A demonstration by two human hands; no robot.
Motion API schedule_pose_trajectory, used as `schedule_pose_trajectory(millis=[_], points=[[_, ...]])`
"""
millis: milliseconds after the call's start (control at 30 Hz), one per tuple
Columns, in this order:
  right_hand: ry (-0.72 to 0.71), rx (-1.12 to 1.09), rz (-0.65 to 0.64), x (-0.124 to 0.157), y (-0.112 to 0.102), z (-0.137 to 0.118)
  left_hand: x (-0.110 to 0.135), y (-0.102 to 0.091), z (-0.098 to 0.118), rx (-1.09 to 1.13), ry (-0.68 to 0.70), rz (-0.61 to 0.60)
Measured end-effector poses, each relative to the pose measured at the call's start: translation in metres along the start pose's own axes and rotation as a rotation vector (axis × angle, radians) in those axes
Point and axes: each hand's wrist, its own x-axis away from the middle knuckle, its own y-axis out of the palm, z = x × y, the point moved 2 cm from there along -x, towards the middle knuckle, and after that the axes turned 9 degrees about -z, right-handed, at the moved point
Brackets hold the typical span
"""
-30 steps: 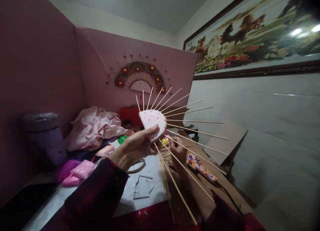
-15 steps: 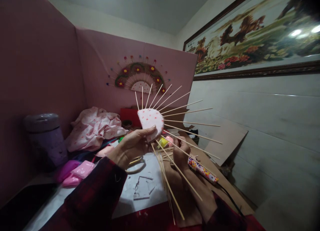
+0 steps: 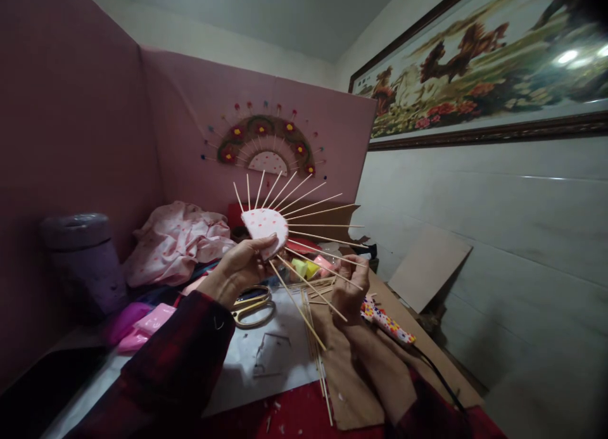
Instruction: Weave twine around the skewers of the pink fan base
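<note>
My left hand [image 3: 242,265] pinches a half-round piece covered in white cloth with red dots [image 3: 266,227], thumb on its front. Thin wooden sticks [image 3: 304,225] fan out from its curved edge, up, right and down towards me. My right hand [image 3: 350,287] is closed at the sticks on the right, its fingertips pinching one near its outer end. Another stick crosses in front of that hand. Below the left hand lie gold-handled scissors [image 3: 254,309] on a white sheet [image 3: 237,375]. Loose sticks [image 3: 316,356] lie beneath the right hand.
A patterned tool with a black cord [image 3: 389,322] lies on cardboard [image 3: 356,388] at right. At left stand a lidded purple cup [image 3: 83,261], crumpled dotted cloth [image 3: 178,246] and pink packets [image 3: 152,325]. A similar decorated fan [image 3: 268,162] hangs on the pink board behind.
The fan of sticks and my left hand have shifted left. My right hand has moved up and slightly right, to the outer ends of the sticks. The scissors show more fully.
</note>
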Motion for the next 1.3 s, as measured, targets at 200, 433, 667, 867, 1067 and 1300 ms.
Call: schedule_pose_trajectory(millis=[200, 433, 667, 867, 1067, 1300], points=[[-0.023, -0.046, -0.014, 0.003, 0.002, -0.001, -0.001, -0.008, 0.009, -0.039, 0.105, 0.095], [-0.03, -0.05, -0.043, 0.003, 0.002, 0.002, -0.002, -0.016, 0.016, -0.073, 0.175, 0.154], [-0.048, -0.035, -0.012, 0.001, 0.001, 0.0, -0.002, -0.022, 0.021, -0.139, 0.215, 0.165], [0.006, -0.032, -0.003, 0.001, 0.002, 0.003, -0.002, -0.028, 0.024, -0.139, 0.126, 0.188], [-0.018, 0.12, -0.119, 0.004, 0.007, 0.009, 0.0, -0.021, 0.017, 0.011, -0.133, -0.216], [0.025, 0.239, -0.2, 0.001, 0.014, 0.021, 0.007, 0.016, -0.011, 0.05, -0.28, -0.386]])
